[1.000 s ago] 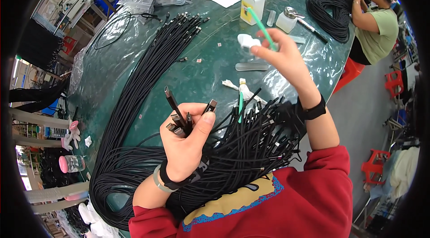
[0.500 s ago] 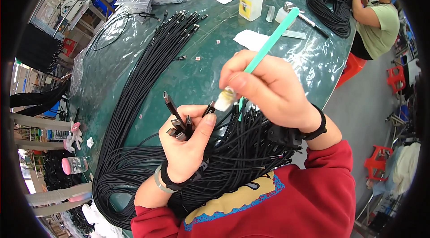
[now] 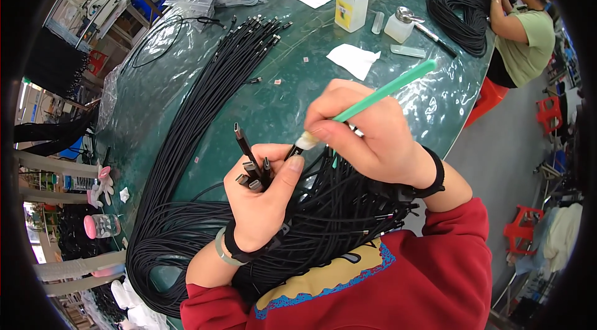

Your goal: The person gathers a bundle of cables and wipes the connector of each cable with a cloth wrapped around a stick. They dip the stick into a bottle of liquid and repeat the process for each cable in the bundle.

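My left hand (image 3: 261,196) is closed around a bunch of black cables with metal plug ends (image 3: 252,174). One plug stands higher than the others. Between its thumb and forefinger a single black cable end (image 3: 295,151) is pinched, pointing up toward my other hand. My right hand (image 3: 367,134) grips a green-handled brush (image 3: 398,84) low down, near its pale tip. That whitish tip (image 3: 306,141) touches the pinched cable end. A thin light-green piece (image 3: 335,160) shows below my right hand; what it belongs to is hidden.
Black cables lie in a long bundle (image 3: 205,91) and a heap (image 3: 336,206) before me. Beyond are a white tissue (image 3: 354,59), two dispenser bottles (image 3: 352,7) and a marker (image 3: 435,39). A co-worker (image 3: 525,32) sits by a cable coil (image 3: 459,19) at far right.
The brush tip has come down and left onto the pinched cable end. Its handle has tilted lower to the right. My left hand has shifted only slightly and keeps its cables.
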Demonstrator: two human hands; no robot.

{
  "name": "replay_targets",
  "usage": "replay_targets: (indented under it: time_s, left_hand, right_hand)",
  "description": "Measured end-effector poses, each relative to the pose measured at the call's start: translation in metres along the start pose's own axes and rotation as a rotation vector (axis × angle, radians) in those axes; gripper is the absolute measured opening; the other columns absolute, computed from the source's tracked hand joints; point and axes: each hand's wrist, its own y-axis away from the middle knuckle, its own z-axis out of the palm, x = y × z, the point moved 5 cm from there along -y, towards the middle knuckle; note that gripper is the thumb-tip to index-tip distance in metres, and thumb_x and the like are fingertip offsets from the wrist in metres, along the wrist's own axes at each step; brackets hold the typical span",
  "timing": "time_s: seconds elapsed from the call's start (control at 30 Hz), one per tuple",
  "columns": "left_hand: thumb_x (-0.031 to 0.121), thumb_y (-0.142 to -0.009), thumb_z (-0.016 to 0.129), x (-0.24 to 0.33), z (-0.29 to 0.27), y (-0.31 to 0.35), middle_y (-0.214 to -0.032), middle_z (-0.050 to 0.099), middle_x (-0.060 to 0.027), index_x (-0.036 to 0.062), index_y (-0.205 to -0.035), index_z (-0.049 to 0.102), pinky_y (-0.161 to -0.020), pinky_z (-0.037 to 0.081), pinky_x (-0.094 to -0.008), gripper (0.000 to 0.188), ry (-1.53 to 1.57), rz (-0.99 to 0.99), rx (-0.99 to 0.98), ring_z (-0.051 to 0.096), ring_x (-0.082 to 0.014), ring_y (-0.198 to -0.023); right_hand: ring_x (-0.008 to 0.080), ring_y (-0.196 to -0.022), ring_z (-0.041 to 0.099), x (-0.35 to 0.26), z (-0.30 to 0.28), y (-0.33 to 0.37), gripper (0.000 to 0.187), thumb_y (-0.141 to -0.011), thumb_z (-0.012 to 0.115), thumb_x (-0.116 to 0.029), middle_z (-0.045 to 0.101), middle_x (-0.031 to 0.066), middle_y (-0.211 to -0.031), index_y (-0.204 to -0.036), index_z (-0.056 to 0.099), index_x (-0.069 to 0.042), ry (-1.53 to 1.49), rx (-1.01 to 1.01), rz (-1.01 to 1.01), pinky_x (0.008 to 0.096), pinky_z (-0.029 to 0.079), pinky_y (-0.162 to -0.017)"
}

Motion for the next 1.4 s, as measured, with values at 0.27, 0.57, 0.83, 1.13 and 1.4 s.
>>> replay_targets:
  time_s: [0.27,0.57,0.83,1.13,1.4]
  left_hand:
    - [0.006,-0.077,0.059,-0.001,0.0,0.0,-0.06,0.048,0.0025,-0.0011,-0.084,0.055,-0.042,0.025,-0.017,0.01,-0.033,-0.01,0.002,0.035,-0.0019,-0.047]
    - [0.018,-0.088,0.046,-0.006,0.003,-0.005,-0.047,0.041,0.0015,-0.0037,-0.08,0.057,-0.043,0.026,-0.0189,0.026,0.219,-0.272,-0.11,0.032,-0.0036,-0.043]
    - [0.022,-0.089,0.044,-0.009,0.005,-0.006,-0.049,0.041,0.0013,-0.0041,-0.082,0.057,-0.041,0.026,-0.0194,0.03,0.273,-0.33,-0.17,0.033,-0.004,-0.043]
    - [0.022,-0.089,0.045,-0.023,0.017,-0.012,-0.066,0.046,0.0,-0.0056,-0.109,0.049,-0.045,0.03,-0.0208,0.035,0.156,-0.235,-0.146,0.034,-0.0062,-0.049]
    - [0.019,-0.088,0.045,-0.031,0.023,-0.008,-0.067,0.047,-0.0011,-0.0048,-0.109,0.046,-0.044,0.028,-0.0201,0.031,0.556,-0.464,-0.181,0.033,-0.0058,-0.05]
  right_hand:
    - [0.0201,-0.06,0.049,-0.002,0.002,-0.002,0.003,-0.077,0.054,0.0,0.055,0.0074,-0.071,-0.08,0.054,0.0,0.084,-0.001,-0.039,0.0276,0.038,-0.052]
    - [0.0191,-0.06,0.049,-0.001,0.006,-0.001,0.004,-0.077,0.053,0.001,0.054,0.0076,-0.07,-0.08,0.054,-0.001,0.017,0.044,-0.05,0.0272,0.038,-0.053]
    - [0.0206,-0.062,0.05,0.006,-0.001,-0.002,0.003,-0.077,0.053,0.0,0.053,0.0075,-0.07,-0.08,0.054,0.0,0.071,0.076,0.002,0.028,0.039,-0.055]
    - [0.0248,-0.068,0.052,0.059,-0.044,0.008,0.011,-0.08,0.049,-0.007,0.053,0.0112,-0.075,-0.082,0.056,0.0,0.328,0.018,0.257,0.0314,0.041,-0.061]
    - [0.0324,-0.076,0.054,0.136,-0.018,0.039,0.014,-0.073,0.056,-0.012,0.054,0.0153,-0.079,-0.081,0.058,-0.001,0.772,-0.461,0.431,0.0376,0.044,-0.068]
